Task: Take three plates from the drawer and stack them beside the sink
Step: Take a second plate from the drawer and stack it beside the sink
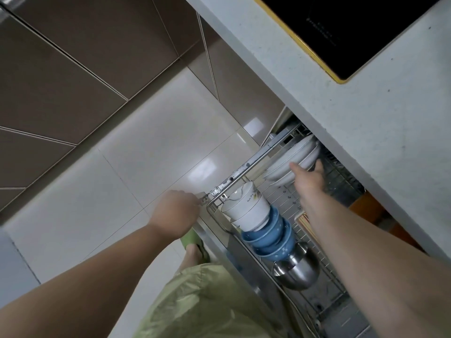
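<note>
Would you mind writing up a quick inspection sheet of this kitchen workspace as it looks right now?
Surface: pale speckled countertop, bare apart from a black cooktop with a yellow edge.
Job's things: white plates standing on edge in the pulled-out wire drawer; no sink in view.
Clutter: white bowls, blue bowls, steel bowls and chopsticks in the same drawer.
Grippers: right hand reaches onto the plates, grip not clear; left hand closed at the drawer's front corner.
Cables: nothing seen.
Surroundings: glossy tiled floor, brown cabinet fronts, green slipper.
</note>
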